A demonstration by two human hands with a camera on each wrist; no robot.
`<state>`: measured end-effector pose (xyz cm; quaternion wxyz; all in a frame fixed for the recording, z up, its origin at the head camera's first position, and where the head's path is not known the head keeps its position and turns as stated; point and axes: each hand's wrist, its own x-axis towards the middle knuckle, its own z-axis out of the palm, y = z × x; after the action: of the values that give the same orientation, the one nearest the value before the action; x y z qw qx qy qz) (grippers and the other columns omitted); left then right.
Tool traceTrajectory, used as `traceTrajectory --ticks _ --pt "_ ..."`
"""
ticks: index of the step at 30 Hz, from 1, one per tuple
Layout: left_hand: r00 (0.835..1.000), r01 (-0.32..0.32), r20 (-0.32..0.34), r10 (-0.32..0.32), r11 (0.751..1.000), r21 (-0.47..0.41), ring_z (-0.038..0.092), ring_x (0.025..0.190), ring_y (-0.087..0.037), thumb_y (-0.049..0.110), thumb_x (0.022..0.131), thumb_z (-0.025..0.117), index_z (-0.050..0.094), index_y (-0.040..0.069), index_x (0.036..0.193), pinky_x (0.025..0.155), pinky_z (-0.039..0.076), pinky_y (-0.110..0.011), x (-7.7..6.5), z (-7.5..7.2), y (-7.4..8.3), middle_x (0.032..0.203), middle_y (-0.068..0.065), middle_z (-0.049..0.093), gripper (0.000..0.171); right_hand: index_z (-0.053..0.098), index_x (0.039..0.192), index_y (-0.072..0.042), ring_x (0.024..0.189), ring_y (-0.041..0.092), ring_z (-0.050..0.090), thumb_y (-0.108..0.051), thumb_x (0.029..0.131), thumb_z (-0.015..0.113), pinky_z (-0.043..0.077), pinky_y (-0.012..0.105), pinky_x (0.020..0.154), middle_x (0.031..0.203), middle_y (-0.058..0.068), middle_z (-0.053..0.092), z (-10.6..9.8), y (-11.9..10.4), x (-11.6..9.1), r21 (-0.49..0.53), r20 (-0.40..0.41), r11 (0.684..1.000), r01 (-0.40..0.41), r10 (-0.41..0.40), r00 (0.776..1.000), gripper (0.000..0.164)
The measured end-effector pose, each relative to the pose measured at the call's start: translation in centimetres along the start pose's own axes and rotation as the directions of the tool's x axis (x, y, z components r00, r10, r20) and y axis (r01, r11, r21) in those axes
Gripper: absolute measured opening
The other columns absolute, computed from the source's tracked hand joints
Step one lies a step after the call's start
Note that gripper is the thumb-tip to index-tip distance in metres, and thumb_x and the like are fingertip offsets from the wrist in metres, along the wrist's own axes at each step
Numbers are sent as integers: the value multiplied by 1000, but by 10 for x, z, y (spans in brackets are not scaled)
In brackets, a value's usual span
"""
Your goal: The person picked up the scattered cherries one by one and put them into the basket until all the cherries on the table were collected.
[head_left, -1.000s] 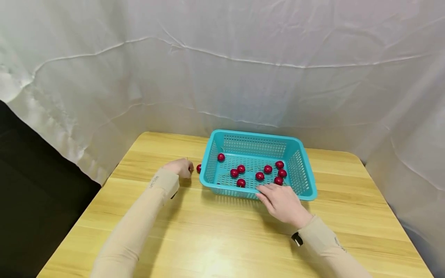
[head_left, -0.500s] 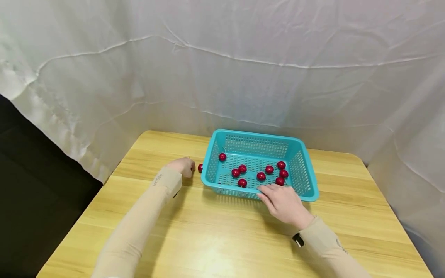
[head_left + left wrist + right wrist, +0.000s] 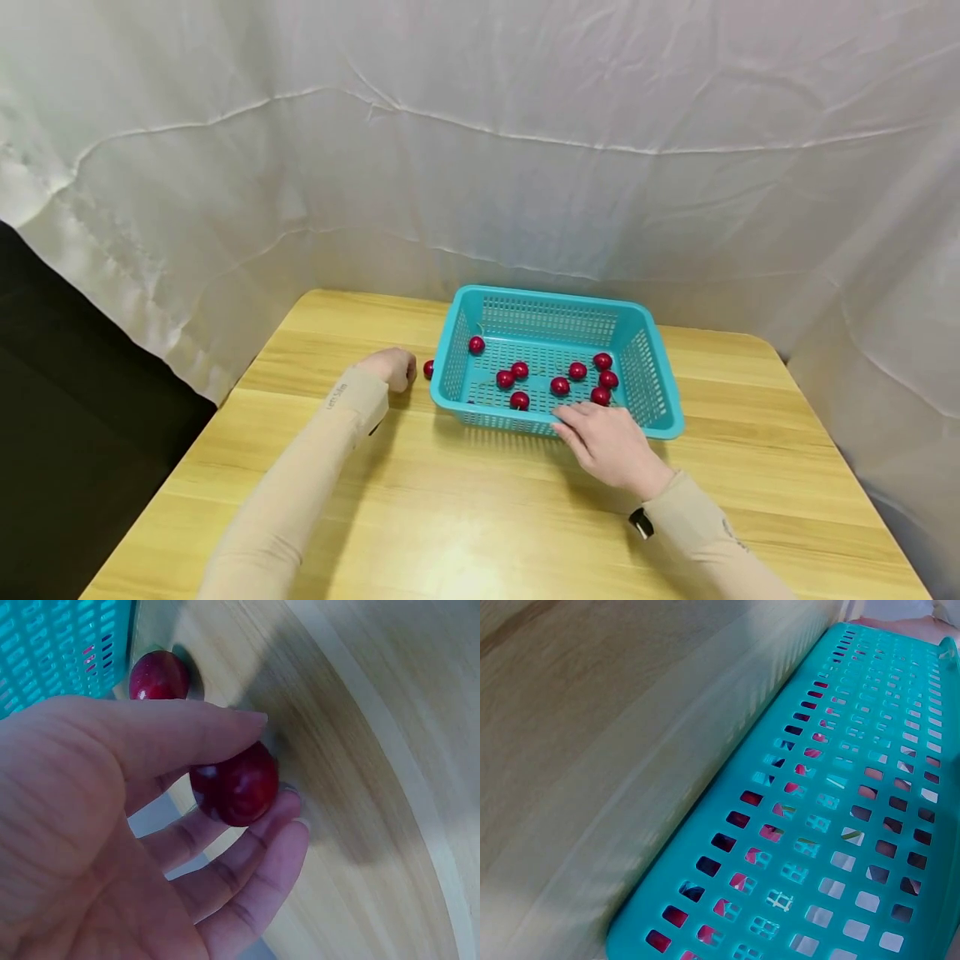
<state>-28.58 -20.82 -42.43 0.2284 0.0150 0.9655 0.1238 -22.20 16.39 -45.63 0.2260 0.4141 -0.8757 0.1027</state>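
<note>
In the left wrist view, a dark red cherry [image 3: 236, 784] sits pinched between the thumb and fingers of my left hand [image 3: 388, 367]. That hand is low over the table, left of the turquoise basket [image 3: 551, 293]. A second cherry [image 3: 159, 675] lies on the wood between the hand and the basket's side. My right hand [image 3: 611, 442] holds the near rim, with its fingers bent over the edge. Inside the basket are several cherries [image 3: 559, 386], spread across the perforated floor. The right wrist view shows the basket's outer wall [image 3: 780, 802], with red fruit behind its holes.
The wooden table [image 3: 420, 508] has rounded far corners. A pale hanging cloth [image 3: 480, 167] rises close behind the basket. Dark fabric [image 3: 82, 433] borders the table on the left.
My left hand has turned slightly in place, so its fingertips show less from above. The right hand and basket have stayed put; the head view has shifted a little.
</note>
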Motion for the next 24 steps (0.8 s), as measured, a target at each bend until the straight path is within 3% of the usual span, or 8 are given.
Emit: traceTrajectory --ticks 6,12,18,24 --pt "1000 -6 -9 5 999 -45 49 78 -18 -11 86 50 61 9 92 71 39 -29 2 -1 -2 80 -2 51 24 73 106 -18 80 15 73 -27 96 66 54 29 58 96 -1 77 0 -1 1 -3 8 1000 -4 4 1000 16" --pt "998 -42 -46 41 999 -30 52 82 -19 -6 88 53 65 8 98 73 42 -31 3 -5 -2 86 -3 57 21 72 106 -18 77 14 72 -27 95 68 53 27 57 94 -2 77 -1 0 1 -4 10 1000 6 -6 1000 15" --pt "982 -130 -136 128 992 -5 56 91 -23 -2 90 56 65 9 111 83 47 -36 2 -10 1 99 -8 63 26 72 105 -18 77 14 71 -26 94 69 54 28 59 93 -2 76 -2 1 -1 7 21 1000 4 -4 1000 14" --pt "966 -163 -199 163 986 19 56 96 -25 -4 86 55 66 7 116 88 49 -40 1 -20 3 103 -10 64 33 72 106 -18 78 14 70 -25 95 68 53 27 59 93 -2 76 -3 2 -1 26 35 1000 -3 2 999 14"
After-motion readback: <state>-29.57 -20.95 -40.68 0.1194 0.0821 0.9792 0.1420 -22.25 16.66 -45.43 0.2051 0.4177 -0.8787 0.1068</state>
